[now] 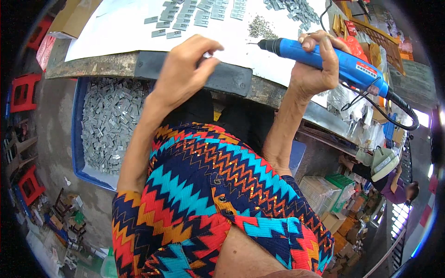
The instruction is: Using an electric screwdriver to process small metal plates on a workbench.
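My right hand (317,62) is wrapped round a blue electric screwdriver (343,62), held above the table's right side. Its black nose and thin bit point left, and a black cable leaves its rear end. My left hand (187,65) hovers over the table's front edge with its fingers curled. A small pale spot shows between its thumb and forefinger, too blurred to name. Beyond that hand, flat grey metal pieces (202,17) lie in rows on a white sheet (116,34). Close to the bit is a heap of tiny screws (261,28).
Loose grey pieces (296,11) are heaped at the far right of the table. Below its left side stands a blue bin (76,139) full of similar pieces. A cardboard box (74,18) sits at the far left corner. At right, another person (394,185) is near stacked crates.
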`<action>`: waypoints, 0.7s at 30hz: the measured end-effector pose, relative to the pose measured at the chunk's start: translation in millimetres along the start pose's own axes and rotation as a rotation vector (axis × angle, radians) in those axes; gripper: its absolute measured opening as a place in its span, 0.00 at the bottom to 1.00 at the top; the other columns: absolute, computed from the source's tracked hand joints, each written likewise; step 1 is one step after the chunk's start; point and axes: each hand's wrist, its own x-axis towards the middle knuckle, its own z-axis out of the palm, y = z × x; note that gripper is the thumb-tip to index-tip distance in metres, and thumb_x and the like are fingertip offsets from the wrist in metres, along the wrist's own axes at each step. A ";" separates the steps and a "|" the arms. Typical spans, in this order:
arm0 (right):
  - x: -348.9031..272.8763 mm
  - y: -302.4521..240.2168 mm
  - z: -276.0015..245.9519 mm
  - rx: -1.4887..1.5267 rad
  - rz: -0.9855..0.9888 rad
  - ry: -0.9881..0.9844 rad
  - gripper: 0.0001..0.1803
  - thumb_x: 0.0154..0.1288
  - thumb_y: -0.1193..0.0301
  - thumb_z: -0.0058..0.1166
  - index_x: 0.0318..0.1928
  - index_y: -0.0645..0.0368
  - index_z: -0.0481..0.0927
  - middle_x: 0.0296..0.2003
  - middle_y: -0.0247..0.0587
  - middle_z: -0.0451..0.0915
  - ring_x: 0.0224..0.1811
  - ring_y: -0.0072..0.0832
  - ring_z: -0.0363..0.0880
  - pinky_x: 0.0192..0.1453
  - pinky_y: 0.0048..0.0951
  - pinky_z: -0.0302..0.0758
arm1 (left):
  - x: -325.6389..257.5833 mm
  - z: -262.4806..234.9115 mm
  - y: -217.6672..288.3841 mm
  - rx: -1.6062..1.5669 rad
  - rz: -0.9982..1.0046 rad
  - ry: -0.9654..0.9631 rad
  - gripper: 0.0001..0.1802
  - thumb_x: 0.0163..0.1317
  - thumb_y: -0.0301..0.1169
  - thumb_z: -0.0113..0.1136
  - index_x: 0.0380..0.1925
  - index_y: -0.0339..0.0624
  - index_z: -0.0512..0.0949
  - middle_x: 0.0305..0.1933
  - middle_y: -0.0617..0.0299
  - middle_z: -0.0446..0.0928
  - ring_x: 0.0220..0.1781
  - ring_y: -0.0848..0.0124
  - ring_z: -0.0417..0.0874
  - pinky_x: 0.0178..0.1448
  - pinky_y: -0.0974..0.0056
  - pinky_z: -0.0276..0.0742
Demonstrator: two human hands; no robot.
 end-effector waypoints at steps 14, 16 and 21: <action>-5.8 -7.1 -11.0 0.062 0.037 -0.031 0.09 0.51 0.78 0.49 0.35 0.58 0.74 0.28 0.51 0.77 0.23 0.31 0.73 0.36 0.38 0.68 | 42.8 71.5 -38.7 0.141 0.150 0.054 0.08 0.48 0.29 0.60 0.26 0.36 0.75 0.29 0.56 0.74 0.34 0.63 0.74 0.40 0.61 0.70; -5.8 -6.9 -11.4 0.047 0.026 -0.016 0.09 0.51 0.78 0.49 0.35 0.57 0.74 0.28 0.51 0.77 0.23 0.31 0.73 0.36 0.38 0.68 | 42.3 70.6 -38.4 0.141 0.146 0.051 0.08 0.48 0.28 0.60 0.26 0.36 0.75 0.29 0.56 0.74 0.34 0.63 0.74 0.40 0.61 0.70; -6.2 -8.4 -13.2 0.057 0.018 -0.021 0.09 0.51 0.78 0.49 0.35 0.56 0.74 0.28 0.51 0.77 0.23 0.31 0.73 0.35 0.38 0.68 | 41.5 70.9 -38.3 0.132 0.137 0.041 0.07 0.48 0.28 0.59 0.27 0.36 0.76 0.29 0.56 0.75 0.35 0.63 0.74 0.41 0.61 0.70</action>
